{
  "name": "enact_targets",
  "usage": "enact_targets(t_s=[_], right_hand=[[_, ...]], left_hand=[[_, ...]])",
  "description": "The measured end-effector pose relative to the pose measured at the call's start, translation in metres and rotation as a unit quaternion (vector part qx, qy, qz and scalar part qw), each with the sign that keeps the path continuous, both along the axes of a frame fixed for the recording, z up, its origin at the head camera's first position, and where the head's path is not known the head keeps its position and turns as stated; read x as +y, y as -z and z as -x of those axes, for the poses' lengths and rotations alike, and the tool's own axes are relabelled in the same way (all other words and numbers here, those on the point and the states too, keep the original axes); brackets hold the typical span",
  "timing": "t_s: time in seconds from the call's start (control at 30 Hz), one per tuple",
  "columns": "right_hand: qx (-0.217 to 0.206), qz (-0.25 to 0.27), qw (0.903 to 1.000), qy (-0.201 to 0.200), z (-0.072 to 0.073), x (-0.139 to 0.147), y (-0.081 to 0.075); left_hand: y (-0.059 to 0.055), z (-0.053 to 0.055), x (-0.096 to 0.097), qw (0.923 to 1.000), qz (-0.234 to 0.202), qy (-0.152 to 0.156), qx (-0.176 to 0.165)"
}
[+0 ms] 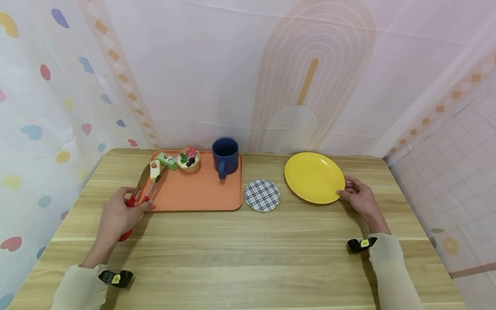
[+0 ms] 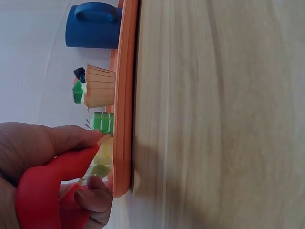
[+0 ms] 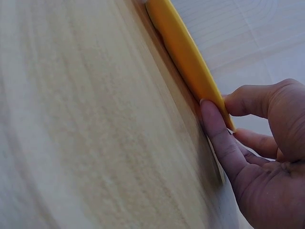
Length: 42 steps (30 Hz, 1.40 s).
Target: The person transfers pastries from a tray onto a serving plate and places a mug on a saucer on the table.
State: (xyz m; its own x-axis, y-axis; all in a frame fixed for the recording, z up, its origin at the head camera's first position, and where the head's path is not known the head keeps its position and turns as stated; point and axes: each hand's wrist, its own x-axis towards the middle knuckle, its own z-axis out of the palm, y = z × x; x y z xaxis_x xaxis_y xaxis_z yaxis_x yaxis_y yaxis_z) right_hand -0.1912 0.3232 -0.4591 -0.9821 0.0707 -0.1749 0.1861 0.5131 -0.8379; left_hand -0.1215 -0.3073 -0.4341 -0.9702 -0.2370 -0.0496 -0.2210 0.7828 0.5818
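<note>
My left hand grips red-handled tongs at the left end of the orange tray. The two tong tips stand on either side of a small yellow-and-white toy cake at the tray's left edge. Beside that cake lie a green toy cake slice and a fruit-topped cupcake. Over on the right, my right hand pinches the near right rim of a yellow plate. The right wrist view shows the plate's edge between thumb and fingers, low over the table.
A dark blue mug stands at the tray's right end, handle toward me. Between tray and plate lies a round checked coaster. Wooden tabletop stretches in front. A patterned curtain hangs behind the table.
</note>
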Motion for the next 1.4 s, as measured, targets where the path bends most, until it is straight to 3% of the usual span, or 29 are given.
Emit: enact_targets(t_s=[0.77,1.4], right_hand=[[0.011,0.018,0.9998,-0.002,-0.001,0.001,0.002],[0.013,0.024,0.9996,-0.003,-0.002,0.000,0.001]], left_hand=[[0.002,-0.003,-0.002,0.9985,0.029,0.015,0.045],[-0.001,-0.016,-0.004,0.9984,0.002,0.016,0.055]])
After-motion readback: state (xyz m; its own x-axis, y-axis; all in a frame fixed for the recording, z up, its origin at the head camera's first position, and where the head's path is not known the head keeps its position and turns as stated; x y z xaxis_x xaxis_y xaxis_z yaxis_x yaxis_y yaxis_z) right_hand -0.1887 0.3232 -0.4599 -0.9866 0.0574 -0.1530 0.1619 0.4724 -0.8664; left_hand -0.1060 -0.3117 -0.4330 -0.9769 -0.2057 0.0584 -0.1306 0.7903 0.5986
